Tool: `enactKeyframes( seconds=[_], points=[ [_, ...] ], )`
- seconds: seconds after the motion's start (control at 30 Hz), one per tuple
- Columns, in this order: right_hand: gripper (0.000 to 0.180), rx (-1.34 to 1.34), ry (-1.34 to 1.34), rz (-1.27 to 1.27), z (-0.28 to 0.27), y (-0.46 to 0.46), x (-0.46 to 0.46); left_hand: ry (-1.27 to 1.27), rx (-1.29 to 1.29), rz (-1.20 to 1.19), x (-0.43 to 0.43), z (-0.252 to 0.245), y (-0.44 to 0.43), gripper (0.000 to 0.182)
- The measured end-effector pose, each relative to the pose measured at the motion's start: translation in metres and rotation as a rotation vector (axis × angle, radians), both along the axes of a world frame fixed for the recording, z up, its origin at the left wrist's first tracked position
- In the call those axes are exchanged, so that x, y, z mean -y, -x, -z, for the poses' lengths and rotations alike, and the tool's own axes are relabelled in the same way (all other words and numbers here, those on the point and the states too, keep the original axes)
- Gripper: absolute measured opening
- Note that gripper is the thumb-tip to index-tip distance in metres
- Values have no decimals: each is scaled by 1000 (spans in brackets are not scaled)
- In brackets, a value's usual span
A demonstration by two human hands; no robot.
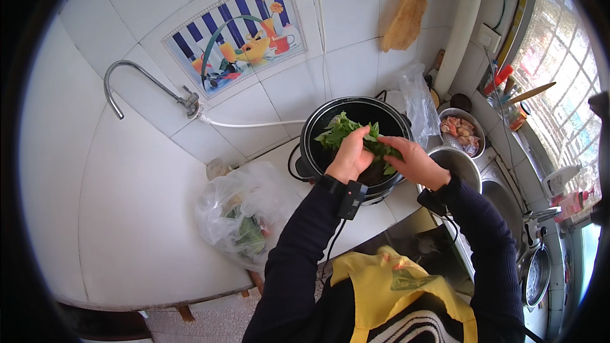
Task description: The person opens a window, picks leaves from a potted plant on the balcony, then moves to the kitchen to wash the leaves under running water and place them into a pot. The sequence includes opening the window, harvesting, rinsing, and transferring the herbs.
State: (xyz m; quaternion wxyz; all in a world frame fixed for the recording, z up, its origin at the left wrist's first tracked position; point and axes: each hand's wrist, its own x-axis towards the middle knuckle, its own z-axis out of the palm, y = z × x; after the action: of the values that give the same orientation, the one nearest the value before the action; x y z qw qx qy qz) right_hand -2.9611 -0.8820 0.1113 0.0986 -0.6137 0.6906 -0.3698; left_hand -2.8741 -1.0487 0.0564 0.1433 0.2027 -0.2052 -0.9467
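A bunch of leafy greens (336,132) is in my left hand (351,155), over the mouth of a black electric cooking pot (310,152). The fingers of my right hand (415,161) hold the right end of the same bunch, where leaves hang down below the fingertips. The inside of the pot is dark, and my hands and the greens hide much of it. The pot stands on a white counter, its cord looping out on the left. Both wrists carry black strapped devices with cables.
Left of the pot lies a clear plastic bag (248,221) with vegetables inside. On the right are a metal pot (455,164), a bowl of raw meat pieces (461,131) and a sink (500,205). A curved faucet (143,74) and white hose (257,124) run along the wall.
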Motion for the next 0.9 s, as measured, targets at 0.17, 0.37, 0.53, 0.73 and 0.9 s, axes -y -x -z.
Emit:
enactKeyframes(
  seconds=[0.17, 0.37, 0.53, 0.73, 0.9],
  points=[
    [31, 364, -163, 162, 0, 27, 9, 77, -18, 112, 15, -24, -19, 30],
    [27, 217, -189, 219, 6, 42, 19, 81, 63, 129, 20, -28, -42, 38],
    [28, 139, -140, 218, 11, 45, 35, 84, 27, 94, 26, -20, -50, 52],
    [40, -113, -300, -42, 20, 48, 47, 121, 163, 35, 40, -25, -69, 95],
    [54, -228, -437, -208, 10, 59, 58, 258, 285, -63, 44, -21, -77, 97]
  ],
)
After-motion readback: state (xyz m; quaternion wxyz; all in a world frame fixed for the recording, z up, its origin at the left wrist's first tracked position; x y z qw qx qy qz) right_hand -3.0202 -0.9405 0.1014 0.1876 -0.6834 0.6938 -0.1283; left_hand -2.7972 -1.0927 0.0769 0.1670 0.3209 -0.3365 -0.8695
